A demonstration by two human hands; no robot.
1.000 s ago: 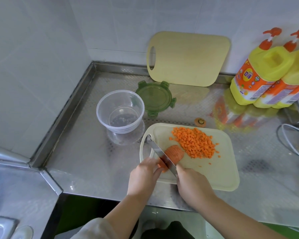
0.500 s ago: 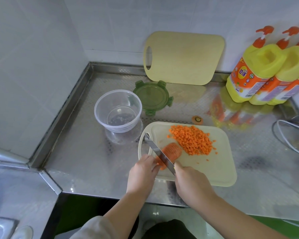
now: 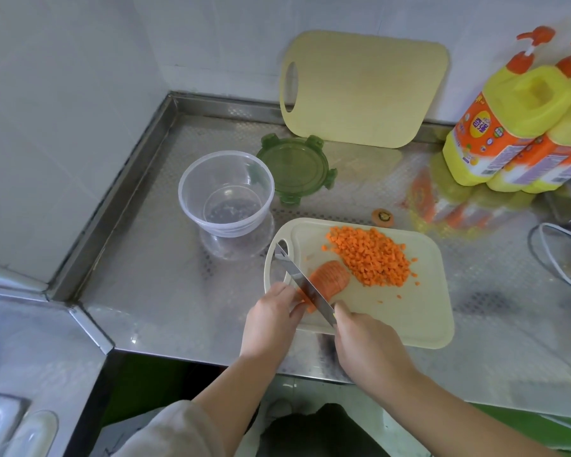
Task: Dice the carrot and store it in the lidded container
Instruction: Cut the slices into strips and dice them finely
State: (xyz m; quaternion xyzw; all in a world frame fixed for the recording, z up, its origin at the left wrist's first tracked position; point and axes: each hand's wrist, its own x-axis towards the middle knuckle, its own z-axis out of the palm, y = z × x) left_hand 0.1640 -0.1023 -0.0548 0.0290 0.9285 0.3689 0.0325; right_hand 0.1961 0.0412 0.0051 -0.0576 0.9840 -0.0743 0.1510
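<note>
Head view: the right hand (image 3: 366, 344) is wrapped round the knife (image 3: 305, 285), whose blade is laid across the sliced carrot piece (image 3: 332, 278), and that piece is pinned to the cutting board (image 3: 426, 318) by the curled fingers of the left hand (image 3: 271, 321). Fingertips are best tucked back from the blade and the slices held together for even dice. Diced carrot (image 3: 373, 258) is heaped just beyond, and the clear container (image 3: 226, 196) is set just beside the board.

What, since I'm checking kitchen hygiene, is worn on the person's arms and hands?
The left hand and right hand are bare: no gloves, rings or watch visible. A light grey sleeve covers the left arm near the elbow; the right forearm is bare as far as the frame shows.
</note>
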